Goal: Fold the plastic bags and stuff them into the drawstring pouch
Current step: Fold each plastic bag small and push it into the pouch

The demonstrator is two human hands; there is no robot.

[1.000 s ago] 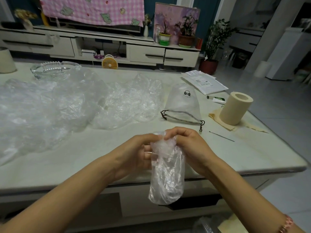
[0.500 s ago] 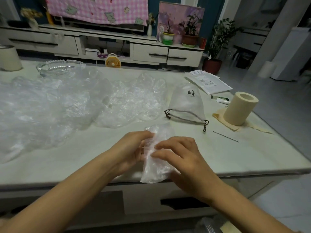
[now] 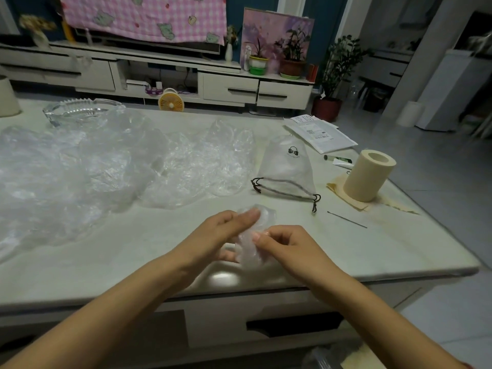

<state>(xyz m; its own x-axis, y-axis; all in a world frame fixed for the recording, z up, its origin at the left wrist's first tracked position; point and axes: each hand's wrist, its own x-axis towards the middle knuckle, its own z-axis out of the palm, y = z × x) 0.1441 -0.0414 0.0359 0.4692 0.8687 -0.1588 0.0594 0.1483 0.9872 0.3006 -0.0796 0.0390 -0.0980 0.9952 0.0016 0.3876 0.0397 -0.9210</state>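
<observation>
Plastic bag (image 3: 249, 256) sits pinched between my left hand (image 3: 221, 235) and right hand (image 3: 290, 246); I judge its slick film could spring open if either grip loosens.

Left half of the table (image 3: 386, 251) is pretty much swamped by the loose plastic bags (image 3: 80, 177), with a glass dish (image 3: 80, 110) behind them. Mid-front is taken by the left hand (image 3: 221, 235) and right hand (image 3: 287, 246) pinching a folded bag (image 3: 249, 253). There's a bare lane from there up to the drawstring pouch (image 3: 286, 169). The right side's tighter: a paper roll (image 3: 368, 177) stands upright beside the pouch, and a thin pin (image 3: 346, 219) lies flat in front of it.
</observation>
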